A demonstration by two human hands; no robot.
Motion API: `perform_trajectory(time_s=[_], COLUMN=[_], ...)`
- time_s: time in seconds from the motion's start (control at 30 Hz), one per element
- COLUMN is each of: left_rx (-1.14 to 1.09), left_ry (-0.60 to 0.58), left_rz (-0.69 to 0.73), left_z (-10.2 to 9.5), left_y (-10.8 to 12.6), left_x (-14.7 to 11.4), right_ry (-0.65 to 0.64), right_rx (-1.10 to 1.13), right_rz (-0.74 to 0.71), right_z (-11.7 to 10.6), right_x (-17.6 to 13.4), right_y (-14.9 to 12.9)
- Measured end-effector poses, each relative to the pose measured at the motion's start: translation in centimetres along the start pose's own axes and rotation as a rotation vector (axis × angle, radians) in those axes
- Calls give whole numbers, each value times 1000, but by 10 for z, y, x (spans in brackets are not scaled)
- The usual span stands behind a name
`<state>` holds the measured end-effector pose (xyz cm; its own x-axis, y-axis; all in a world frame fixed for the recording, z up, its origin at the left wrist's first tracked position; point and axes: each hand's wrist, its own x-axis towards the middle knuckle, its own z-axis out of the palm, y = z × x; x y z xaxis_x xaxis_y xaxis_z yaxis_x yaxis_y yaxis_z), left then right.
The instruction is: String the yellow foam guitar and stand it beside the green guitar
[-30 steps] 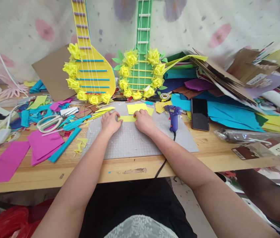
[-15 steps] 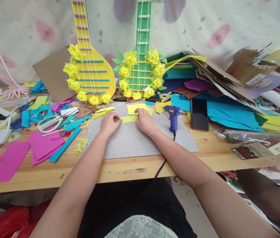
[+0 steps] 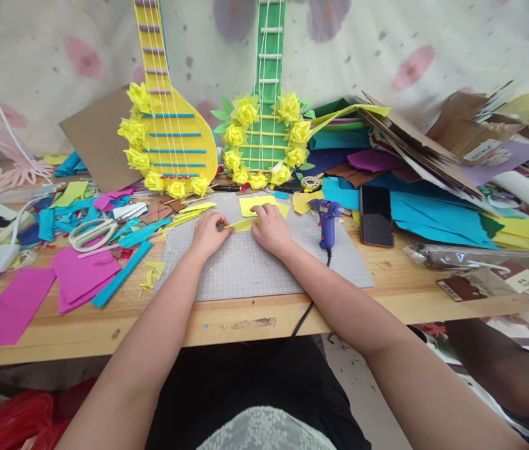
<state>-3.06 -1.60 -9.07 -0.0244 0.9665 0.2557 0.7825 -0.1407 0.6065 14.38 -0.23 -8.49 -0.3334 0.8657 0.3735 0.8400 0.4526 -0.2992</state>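
A narrow yellow paper strip [image 3: 242, 225] spans the gap between my two hands over the grey cutting mat [image 3: 246, 269]. My left hand [image 3: 211, 233] pinches its left end, thumb and fingers together. At the other end, the bent fingers of my right hand [image 3: 270, 226] close on the strip. Just behind my right hand lies a yellow paper sheet [image 3: 250, 205], partly covered by the fingers. To the right, a blue hot glue gun [image 3: 328, 225] rests on the mat with its cord running off the table's front edge.
Behind the mat stand a yellow paper lute [image 3: 180, 137] and a green paper instrument [image 3: 269, 134] trimmed with yellow flowers. Scissors [image 3: 93, 233], magenta paper [image 3: 84, 275] and scraps lie left. A phone [image 3: 376, 215], blue paper [image 3: 438, 219] and cardboard [image 3: 428, 150] are at the right.
The yellow strip has gone from lying flat to bending and twisting between my hands. My right hand has shifted slightly left, bringing the hands a little closer together.
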Motion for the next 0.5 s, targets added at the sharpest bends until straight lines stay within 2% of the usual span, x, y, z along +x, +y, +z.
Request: perform_trajectory(time_s=[0.13, 0.2, 0.3, 0.5], left_rx=[-245, -280, -235, -192], left_ry=[26, 68, 97, 80], left_rz=[-59, -68, -63, -63], left_z=[0, 0, 1, 2], left_y=[3, 6, 13, 14], left_x=[-2, -3, -6, -7], right_ry=[74, 78, 60, 12], right_rx=[37, 23, -11, -4], right_rz=[-158, -205, -194, -158], right_z=[-4, -4, -3, -3], right_x=[-2, -3, -3, -2], right_y=[-3, -6, -7, -6])
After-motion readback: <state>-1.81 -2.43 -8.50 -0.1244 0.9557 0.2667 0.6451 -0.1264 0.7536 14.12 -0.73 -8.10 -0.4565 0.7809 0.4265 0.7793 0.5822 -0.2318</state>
